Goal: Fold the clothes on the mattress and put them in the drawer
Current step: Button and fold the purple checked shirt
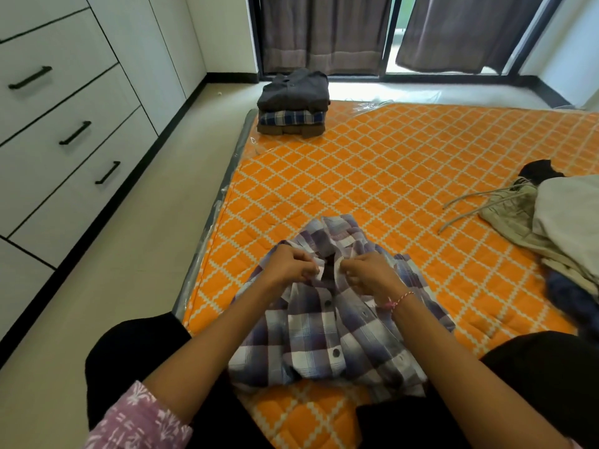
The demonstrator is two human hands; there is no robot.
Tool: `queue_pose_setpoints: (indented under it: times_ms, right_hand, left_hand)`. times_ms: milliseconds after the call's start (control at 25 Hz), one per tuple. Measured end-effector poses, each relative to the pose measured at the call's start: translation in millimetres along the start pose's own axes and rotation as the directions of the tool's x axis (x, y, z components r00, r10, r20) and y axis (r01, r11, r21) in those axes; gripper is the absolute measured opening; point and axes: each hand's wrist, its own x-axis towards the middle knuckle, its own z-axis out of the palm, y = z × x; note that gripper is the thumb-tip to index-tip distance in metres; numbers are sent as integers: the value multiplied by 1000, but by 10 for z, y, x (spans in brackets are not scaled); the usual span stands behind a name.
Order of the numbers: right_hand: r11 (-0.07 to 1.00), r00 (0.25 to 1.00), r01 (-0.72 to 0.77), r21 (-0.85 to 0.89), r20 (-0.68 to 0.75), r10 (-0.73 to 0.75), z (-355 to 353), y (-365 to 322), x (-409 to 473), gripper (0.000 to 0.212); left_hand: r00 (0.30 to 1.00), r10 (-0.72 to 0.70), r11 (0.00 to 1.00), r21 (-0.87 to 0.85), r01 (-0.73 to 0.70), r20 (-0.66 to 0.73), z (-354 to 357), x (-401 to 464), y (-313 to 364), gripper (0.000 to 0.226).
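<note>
A purple-and-white plaid shirt [327,332] lies front up on the orange patterned mattress [389,176], right before my knees. My left hand [291,265] pinches the left edge of the shirt's placket just below the collar. My right hand [368,270] pinches the right edge opposite it, and the two hands almost meet. A stack of three folded garments [293,103] sits at the mattress's far left corner. White drawers with black handles [74,132] line the left wall, all closed.
A heap of unfolded clothes [557,222], beige, white and dark, lies at the mattress's right edge with drawstrings trailing out. Pale floor [136,241] runs between the mattress and the drawers. Dark curtains [324,30] hang over the window at the back.
</note>
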Motion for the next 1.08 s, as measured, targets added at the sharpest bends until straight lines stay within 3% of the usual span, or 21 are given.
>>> queue_pose_setpoints:
  times_ms: [80, 160, 320, 400, 600, 960, 1080]
  right_hand:
    - [997, 991, 73, 7, -109, -71, 70, 62, 10, 32]
    - [964, 949, 202, -174, -208, -237, 175, 122, -30, 27]
    - [921, 902, 348, -177, -205, -381, 313, 223, -146, 19]
    - [911, 897, 379, -163, -175, -405, 309, 278, -190, 16]
    - [914, 877, 404, -40, -267, -400, 294, 474, -194, 12]
    - [908, 891, 340, -247, -224, -394, 218, 383, -230, 11]
    - [881, 869, 398, -255, -202, -451, 217, 415, -275, 11]
  left_hand:
    - [1000, 7, 999, -37, -7, -12, 53, -87, -7, 13]
    - [998, 36, 997, -69, -40, -58, 151, -142, -23, 15]
    - [983, 29, 973, -222, -69, -180, 318, -187, -106, 9]
    - [967, 29, 958, -268, -98, -252, 394, -192, -187, 12]
    - [921, 65, 966, -206, -154, -383, 600, -266, -284, 7]
    - [923, 83, 939, -282, -199, -375, 666, -304, -375, 17]
    - [920, 94, 944, -259, -203, -379, 673, -289, -388, 15]
